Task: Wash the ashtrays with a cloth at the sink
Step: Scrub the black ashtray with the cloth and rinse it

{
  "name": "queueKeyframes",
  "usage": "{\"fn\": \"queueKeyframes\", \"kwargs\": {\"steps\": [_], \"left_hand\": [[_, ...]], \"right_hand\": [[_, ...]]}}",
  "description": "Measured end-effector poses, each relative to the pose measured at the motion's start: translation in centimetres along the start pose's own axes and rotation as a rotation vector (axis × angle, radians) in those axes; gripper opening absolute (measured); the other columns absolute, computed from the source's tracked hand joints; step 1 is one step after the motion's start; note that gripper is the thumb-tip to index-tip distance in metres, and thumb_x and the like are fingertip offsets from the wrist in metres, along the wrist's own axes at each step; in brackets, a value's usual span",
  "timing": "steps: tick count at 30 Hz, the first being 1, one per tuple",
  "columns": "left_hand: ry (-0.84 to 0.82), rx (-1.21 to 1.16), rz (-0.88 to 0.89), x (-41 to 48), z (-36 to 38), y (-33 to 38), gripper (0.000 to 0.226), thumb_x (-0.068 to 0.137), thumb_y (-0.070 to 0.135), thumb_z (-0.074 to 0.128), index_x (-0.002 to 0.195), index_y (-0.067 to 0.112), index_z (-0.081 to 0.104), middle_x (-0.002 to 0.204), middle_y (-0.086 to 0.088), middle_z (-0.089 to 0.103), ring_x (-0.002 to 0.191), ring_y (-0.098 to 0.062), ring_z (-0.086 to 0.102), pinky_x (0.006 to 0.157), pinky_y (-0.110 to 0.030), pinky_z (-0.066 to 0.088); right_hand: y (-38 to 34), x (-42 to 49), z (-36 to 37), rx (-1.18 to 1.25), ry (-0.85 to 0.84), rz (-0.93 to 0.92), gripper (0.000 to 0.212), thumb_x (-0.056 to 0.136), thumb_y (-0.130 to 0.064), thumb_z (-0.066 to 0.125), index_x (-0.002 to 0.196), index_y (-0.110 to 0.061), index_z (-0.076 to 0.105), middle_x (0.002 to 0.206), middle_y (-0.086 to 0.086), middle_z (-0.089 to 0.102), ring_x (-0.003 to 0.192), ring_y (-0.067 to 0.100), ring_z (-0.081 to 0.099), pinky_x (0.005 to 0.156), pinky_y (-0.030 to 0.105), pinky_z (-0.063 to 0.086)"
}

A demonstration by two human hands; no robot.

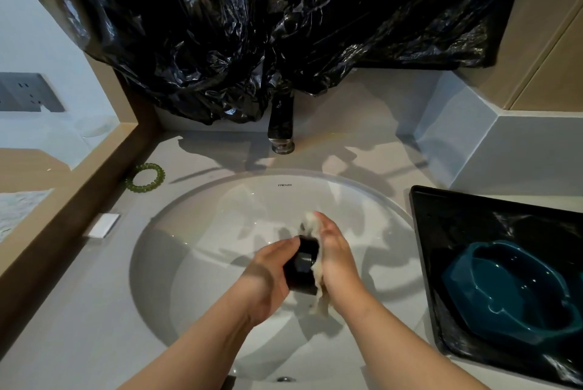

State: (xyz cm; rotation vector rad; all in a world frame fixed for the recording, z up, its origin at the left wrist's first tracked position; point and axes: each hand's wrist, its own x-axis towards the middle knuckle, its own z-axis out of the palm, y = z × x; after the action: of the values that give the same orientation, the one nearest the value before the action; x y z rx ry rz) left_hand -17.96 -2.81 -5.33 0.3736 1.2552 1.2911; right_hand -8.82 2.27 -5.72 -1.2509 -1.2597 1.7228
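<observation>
Fingers of my left hand (268, 276) are curled round a small, glossy black ashtray (301, 268), gripping it from its left side. Against its right side my right hand (336, 258) presses a pale, wet, ragged cloth (310, 222), fingers closed flat over the fabric; the cloth bunches above my fingertips and trails in a limp strand below my palm. Ashtray and cloth hang between my two hands, over the middle of the round white ceramic sink basin (195, 232), smooth and shiny, set under a matte pale grey countertop (79, 310).

Right of my hands, on the countertop, lies a black rectangular tray (422, 232) lined with crinkled black plastic, and in it sits a teal glazed ashtray (511, 288) with a thick notched rim, well apart from my fingers. Beyond my fingertips, past the basin's far rim, stands a dark cylindrical faucet base (281, 131). Above it hangs a wrinkled, glossy black plastic sheet (252, 27) covering the wall. Up and left of my left hand, a green coiled hair tie (145, 177) lies on the counter beside a wooden frame edge (63, 197); nearer, a small white rectangular piece (104, 225) rests there too. A grey wall socket (26, 91) sits far left.
</observation>
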Motion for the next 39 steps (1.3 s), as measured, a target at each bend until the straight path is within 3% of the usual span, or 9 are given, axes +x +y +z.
{"fn": "queueKeyframes", "kwargs": {"steps": [5,11,17,20,25,28,32,35,39], "left_hand": [[0.107,-0.205,0.044,0.5,-0.3,0.5,0.037,0.101,0.021,0.038,0.124,-0.003,0.056,0.118,-0.024,0.063,0.1,-0.031,0.064,0.076,-0.032,0.051],[0.044,-0.11,-0.031,0.4,-0.3,0.3,0.033,0.103,0.022,0.033,0.112,0.012,0.063,0.107,-0.01,0.071,0.095,-0.02,0.067,0.063,-0.023,0.052],[-0.046,0.087,0.055,0.0,-0.3,0.1,0.035,0.099,0.016,0.038,0.109,-0.01,0.059,0.078,-0.02,0.066,0.067,-0.027,0.063,0.057,-0.031,0.051],[-0.007,0.013,0.104,0.1,-0.2,0.4,0.039,0.1,0.019,0.035,0.119,-0.005,0.058,0.104,-0.027,0.064,0.085,-0.032,0.062,0.063,-0.032,0.053],[0.014,0.087,0.089,0.2,0.1,0.6,0.034,0.102,0.012,0.03,0.107,0.004,0.063,0.099,-0.011,0.071,0.088,-0.022,0.067,0.072,-0.031,0.052],[0.006,0.223,0.073,0.2,-0.1,0.5,0.035,0.101,0.01,0.028,0.1,-0.003,0.06,0.088,-0.019,0.065,0.077,-0.027,0.062,0.062,-0.032,0.052],[-0.039,0.352,0.129,-0.1,0.0,0.4,0.034,0.1,0.02,0.039,0.101,-0.003,0.065,0.083,-0.024,0.066,0.071,-0.033,0.062,0.069,-0.039,0.052],[0.023,0.237,0.175,-0.4,0.1,0.5,0.032,0.098,0.018,0.043,0.1,-0.003,0.066,0.085,-0.025,0.067,0.079,-0.033,0.062,0.073,-0.039,0.048],[0.046,0.059,0.172,-0.2,0.1,1.0,0.037,0.1,0.019,0.037,0.112,-0.003,0.063,0.104,-0.025,0.069,0.093,-0.034,0.066,0.079,-0.037,0.052]], "right_hand": [[0.9,-1.2,0.7,-0.317,-0.095,-0.205,0.043,0.101,-0.027,0.035,0.142,-0.039,0.029,0.136,-0.027,0.028,0.133,-0.001,0.027,0.115,0.023,0.021],[1.3,-1.8,1.2,-0.592,-0.198,-0.534,0.053,0.086,-0.022,0.029,0.136,-0.037,0.038,0.131,-0.042,0.017,0.132,-0.019,0.001,0.108,0.004,0.002],[0.0,-0.8,-0.1,-0.024,-0.006,-0.047,0.028,0.093,-0.032,0.04,0.115,-0.039,0.057,0.113,-0.008,0.064,0.099,0.01,0.062,0.088,0.027,0.049],[0.6,-1.2,-0.1,-0.071,-0.009,-0.073,0.026,0.097,-0.04,0.037,0.117,-0.045,0.052,0.111,-0.008,0.066,0.096,0.007,0.064,0.082,0.025,0.053],[-0.1,-2.5,1.0,-0.357,-0.168,-0.371,0.039,0.101,-0.015,0.037,0.107,-0.052,0.047,0.134,-0.03,0.033,0.129,-0.019,0.016,0.1,-0.006,0.01],[0.0,-2.0,0.5,-0.454,-0.116,-0.369,0.036,0.1,-0.014,0.038,0.111,-0.043,0.056,0.131,-0.025,0.042,0.133,-0.006,0.026,0.106,0.007,0.018],[-0.6,-1.0,-0.5,-0.026,0.028,-0.066,0.029,0.094,-0.018,0.044,0.091,-0.029,0.071,0.099,-0.003,0.071,0.091,0.01,0.066,0.082,0.027,0.052],[-0.4,-0.8,-0.8,0.183,0.039,0.1,0.027,0.093,-0.025,0.045,0.093,-0.017,0.071,0.098,0.017,0.071,0.093,0.033,0.068,0.087,0.051,0.054],[-0.3,-0.8,-0.3,0.181,0.051,0.074,0.032,0.096,-0.024,0.04,0.096,-0.018,0.071,0.095,0.014,0.073,0.094,0.031,0.068,0.09,0.048,0.053]]}}
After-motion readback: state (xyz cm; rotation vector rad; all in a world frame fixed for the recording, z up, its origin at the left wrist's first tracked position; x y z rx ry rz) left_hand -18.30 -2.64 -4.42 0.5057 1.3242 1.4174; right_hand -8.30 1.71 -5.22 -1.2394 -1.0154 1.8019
